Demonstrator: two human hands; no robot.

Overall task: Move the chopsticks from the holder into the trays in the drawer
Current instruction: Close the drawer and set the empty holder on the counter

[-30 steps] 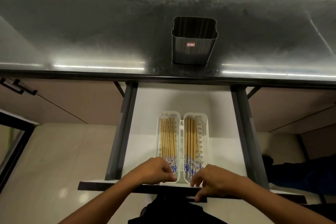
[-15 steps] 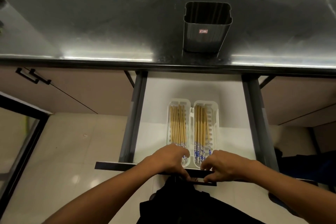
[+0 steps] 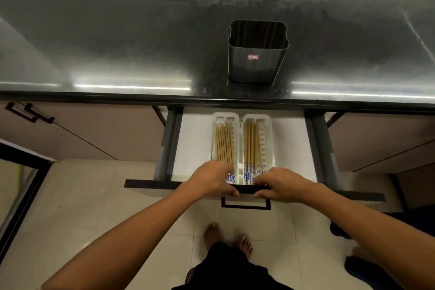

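I saw left hand [image 3: 213, 180] and right hand [image 3: 281, 185] curled over the drawer front [image 3: 155, 185], gripping it, chopsticks [image 3: 224, 143] lying in two white trays [image 3: 267, 125] inside drawer, holder [image 3: 256, 63] upright on black countertop [image 3: 117, 42]

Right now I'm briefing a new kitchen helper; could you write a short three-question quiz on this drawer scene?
1. True or false: chopsticks lie in both white trays.
2. Where does the metal holder stand? A) in the drawer B) on the dark counter C) on the floor
3. What do the left hand and right hand both grip?

Key: 1 true. 2 B, on the counter. 3 the front edge of the open drawer, above its black handle.
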